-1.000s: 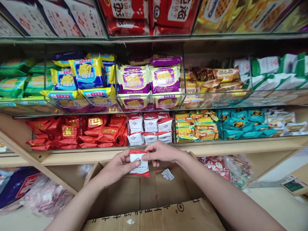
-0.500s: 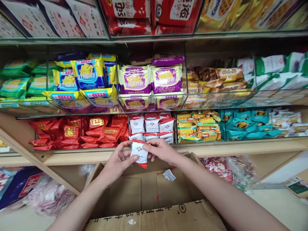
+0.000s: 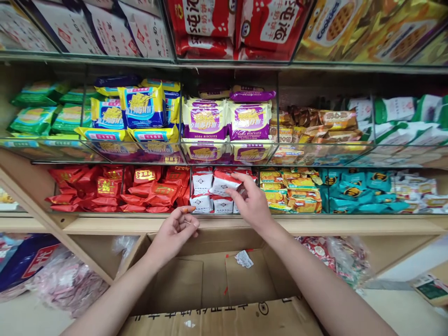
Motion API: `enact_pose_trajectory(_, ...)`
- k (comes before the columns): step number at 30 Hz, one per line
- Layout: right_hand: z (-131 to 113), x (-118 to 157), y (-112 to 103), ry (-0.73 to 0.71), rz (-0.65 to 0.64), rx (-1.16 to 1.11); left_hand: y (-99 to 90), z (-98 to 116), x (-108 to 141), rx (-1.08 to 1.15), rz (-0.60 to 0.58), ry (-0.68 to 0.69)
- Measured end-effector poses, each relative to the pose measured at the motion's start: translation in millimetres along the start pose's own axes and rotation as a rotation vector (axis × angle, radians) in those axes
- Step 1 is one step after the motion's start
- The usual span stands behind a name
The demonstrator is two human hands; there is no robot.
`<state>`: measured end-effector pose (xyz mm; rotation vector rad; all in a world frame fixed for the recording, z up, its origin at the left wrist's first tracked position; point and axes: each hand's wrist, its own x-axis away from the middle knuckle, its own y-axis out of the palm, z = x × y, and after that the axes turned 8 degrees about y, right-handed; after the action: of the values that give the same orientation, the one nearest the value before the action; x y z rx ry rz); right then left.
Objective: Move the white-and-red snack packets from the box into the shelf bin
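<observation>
Between the thumb and fingers of my right hand (image 3: 250, 198) is a red-and-white snack packet (image 3: 225, 183), tilted, at the bottom shelf's middle compartment. Matching red-and-white packets (image 3: 202, 182) stand in rows there, right beside the held one. My left hand (image 3: 178, 228) hangs in front of the shelf edge, a little lower and to the left. Its fingers are loosely curled and apart, with nothing in them, and a finger has an orange patch near its tip. Below both hands is an open cardboard box (image 3: 224, 317) with a small white label scrap (image 3: 244, 259) inside.
Red packets (image 3: 143, 191) lie left of that compartment; yellow packets (image 3: 290, 189) and teal packets (image 3: 353, 191) lie right. Clear dividers and a front panel (image 3: 224, 153) edge the shelf above, which holds purple soda biscuits (image 3: 248, 120). Plastic bags (image 3: 70, 284) sit below left.
My right hand has carried the packet up and forward into the compartment. My left hand has let go of it and stays near the shelf edge. The view has shifted slightly.
</observation>
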<state>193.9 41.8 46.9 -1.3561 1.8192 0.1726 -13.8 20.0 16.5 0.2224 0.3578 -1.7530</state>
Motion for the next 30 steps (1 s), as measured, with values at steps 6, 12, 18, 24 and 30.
enact_pose_trajectory(6, 16.0, -16.1, 2.0, -0.151, 0.037, 0.312, 1.8, -6.7, 1.3, -0.026, -0.052, 0.018)
enact_pose_trajectory(12, 15.3, -17.5, 8.7, -0.143, 0.018, 0.535, 0.5, -6.8, 4.5, -0.121, -0.105, 0.011)
enact_pose_trajectory(18, 11.6, -15.2, 10.5, -0.167, -0.034, 0.601, 1.4, -8.7, 4.1, -0.273, -0.111, 0.111)
enact_pose_trajectory(24, 0.7, -14.7, 13.5, -0.212, -0.157, 0.695, 11.0, 0.5, -11.6, -0.807, -0.136, 0.530)
enact_pose_trajectory(30, -1.6, -16.6, 14.2, -0.224, -0.232, 0.686, 21.9, 15.3, -31.3, -1.135, -0.246, 0.563)
